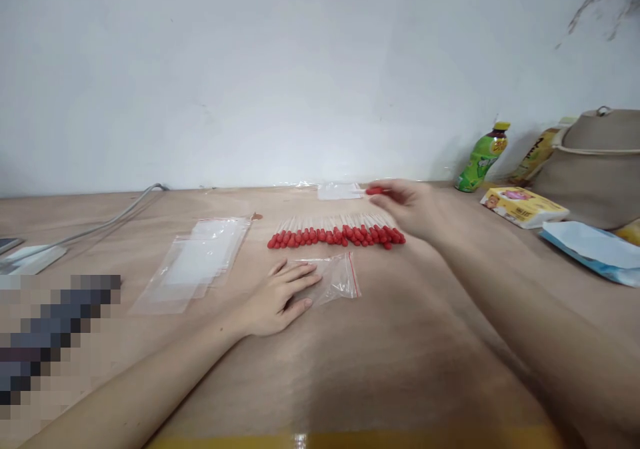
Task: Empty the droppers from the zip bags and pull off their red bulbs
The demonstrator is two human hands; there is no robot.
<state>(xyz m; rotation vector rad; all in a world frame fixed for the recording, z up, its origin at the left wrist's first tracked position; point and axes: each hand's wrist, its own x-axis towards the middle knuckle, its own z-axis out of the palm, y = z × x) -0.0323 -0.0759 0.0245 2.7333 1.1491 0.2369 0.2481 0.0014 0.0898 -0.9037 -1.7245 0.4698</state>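
Left forearm (150,375), foremost, leads to the left hand (280,297), its fingers loosely spread on a flattened clear zip bag (337,282). Beyond, red-tipped sticks (330,237) lie in a row; the right hand (403,202) pinches a red piece (374,190). Outward: stacked translucent bags (197,259), left; yellow-capped bottle (483,161), contents hidden, right.

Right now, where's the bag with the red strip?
In the head view, right of centre, the bag lies partly under your left hand, below the red-tipped sticks.
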